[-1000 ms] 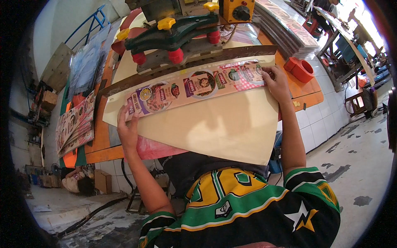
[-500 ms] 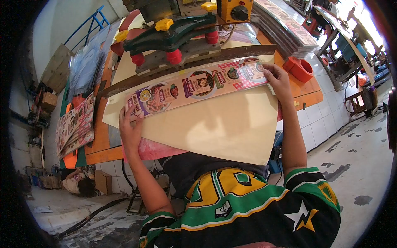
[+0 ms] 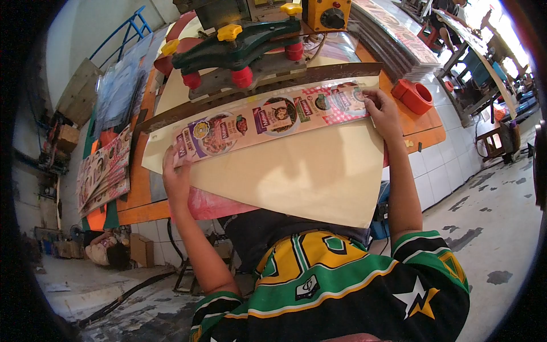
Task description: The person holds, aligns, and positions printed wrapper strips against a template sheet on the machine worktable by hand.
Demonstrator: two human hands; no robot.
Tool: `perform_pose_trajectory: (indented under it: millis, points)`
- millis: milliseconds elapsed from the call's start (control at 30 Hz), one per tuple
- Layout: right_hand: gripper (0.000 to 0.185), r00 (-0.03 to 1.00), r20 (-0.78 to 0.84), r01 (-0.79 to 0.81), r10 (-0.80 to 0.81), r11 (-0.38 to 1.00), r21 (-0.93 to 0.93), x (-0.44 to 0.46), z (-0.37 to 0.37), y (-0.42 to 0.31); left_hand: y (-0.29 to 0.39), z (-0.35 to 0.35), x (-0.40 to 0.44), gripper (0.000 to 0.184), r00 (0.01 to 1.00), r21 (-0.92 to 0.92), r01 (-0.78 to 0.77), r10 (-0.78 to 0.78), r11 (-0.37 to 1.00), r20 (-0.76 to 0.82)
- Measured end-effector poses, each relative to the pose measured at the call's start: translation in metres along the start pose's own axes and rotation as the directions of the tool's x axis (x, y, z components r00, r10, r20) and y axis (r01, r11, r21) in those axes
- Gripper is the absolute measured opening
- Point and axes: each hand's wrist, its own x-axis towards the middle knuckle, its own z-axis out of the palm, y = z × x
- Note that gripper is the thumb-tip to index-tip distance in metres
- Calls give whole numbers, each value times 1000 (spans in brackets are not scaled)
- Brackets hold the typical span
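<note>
A long printed strip with food pictures and a pink checked end lies on a cream sheet, tilted up toward the right. Its left end is pinched in my left hand, whose fingertips are partly hidden. At the opposite end, my right hand has its thumb and fingers closed on the strip's corner. Along the strip's far edge runs a dark metal bar. Above that bar sits a green machine frame with yellow knobs and red feet.
An orange-red ring-shaped holder stands on the orange tabletop at right. Similar printed strips are piled at left, below clear plastic sheets. A yellow control box is at the back, beside stacked printed sheets.
My left hand has shifted slightly left, and its thumb has drawn in at the strip's end. My right hand's fingers have shifted slightly at the corner. The strip has hardly moved.
</note>
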Motion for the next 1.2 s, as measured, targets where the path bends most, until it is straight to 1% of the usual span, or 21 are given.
perform_pose_trajectory:
  millis: [33,67,100,167,200,267,400,467,700,767,800,867,900,967,1000,1067,1100,1167,1200]
  points:
    - [25,1000,-12,-1,1,999,-48,0,2,-1,-1,-4,0,47,999,-237,46,-42,970,22]
    - [25,1000,-23,-4,1,995,-95,0,3,-1,4,-9,0,48,995,-459,94,-78,884,54]
    - [25,1000,-23,-4,2,996,-92,0,4,0,10,-12,0,48,996,-457,94,-78,885,54]
    - [25,1000,-29,2,-5,995,-97,2,6,3,19,-17,-2,51,986,-631,164,-137,759,91]
    - [25,1000,-30,2,-5,995,-97,2,5,3,20,-18,-2,51,986,-630,164,-137,759,91]
    - [25,999,-33,16,-22,984,-179,1,4,1,21,-19,-2,52,991,-670,125,-124,732,48]
    - [25,997,-51,43,-50,990,-133,-2,6,3,26,-23,-4,52,992,-690,106,-125,716,22]
    - [24,998,-51,33,-40,990,-140,-2,6,2,24,-23,-6,50,989,-771,130,-132,624,60]
    - [22,994,-47,88,-94,991,-105,-2,7,9,24,-20,-4,47,989,-763,108,-147,638,18]
    - [22,996,-44,64,-72,987,-149,-1,7,8,11,-21,4,49,961,-761,215,-270,612,54]
    - [22,997,-44,63,-70,987,-146,0,7,8,2,-26,9,49,961,-759,215,-270,614,54]
    - [24,998,-35,43,-49,988,-148,1,6,8,-6,-36,19,55,910,-897,344,-334,278,245]
    - [24,998,-33,41,-47,988,-146,0,7,8,-4,-39,22,55,909,-896,345,-336,280,246]
    - [21,996,-53,63,-69,992,-110,-1,8,6,4,-46,32,60,857,-893,438,-346,102,381]
    - [21,996,-51,65,-71,992,-109,-2,8,5,-2,-45,38,60,858,-894,436,-348,102,379]
    - [24,998,-41,46,-51,990,-133,-1,6,4,-30,-43,54,58,814,-848,528,-305,35,494]
    - [24,998,-39,47,-52,990,-132,0,7,5,-41,-43,62,58,814,-849,527,-307,36,492]
    - [24,997,-39,60,-64,992,-112,1,7,7,-55,-44,77,55,754,-783,622,-272,6,598]
    - [24,997,-38,58,-63,992,-111,1,7,7,-57,-43,81,55,753,-782,623,-274,8,598]
